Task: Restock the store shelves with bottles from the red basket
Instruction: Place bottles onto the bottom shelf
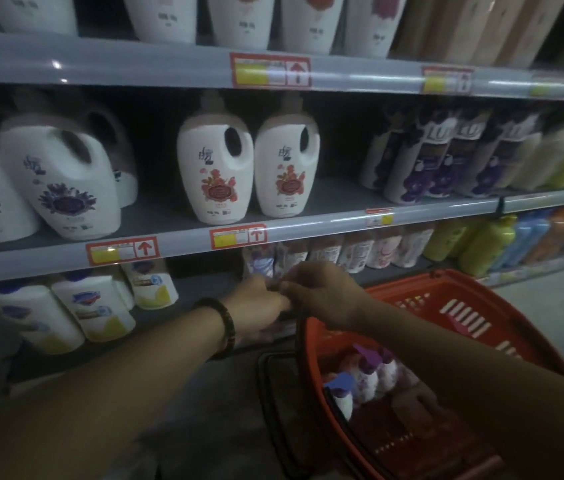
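Observation:
The red basket [447,282] hangs at the lower right, its black handle on my right forearm. In it lie several small pale bottles with purple caps [367,375]. Both hands meet at the front of the lowest visible shelf, left of the basket. My left hand [256,306], with a dark bead bracelet on the wrist, wraps around a small pale bottle [275,329] that is mostly hidden under the palm. My right hand [322,292] curls its fingers onto the top of the same bottle. Behind the hands stands a row of similar small bottles [325,252].
Large white handled jugs [214,168] fill the middle shelf, with purple-labelled bottles [440,161] to their right. White and yellow bottles [93,306] stand left of my hands, green and blue bottles [488,244] to the right. The grey shelf edge [308,226] with price tags overhangs my hands.

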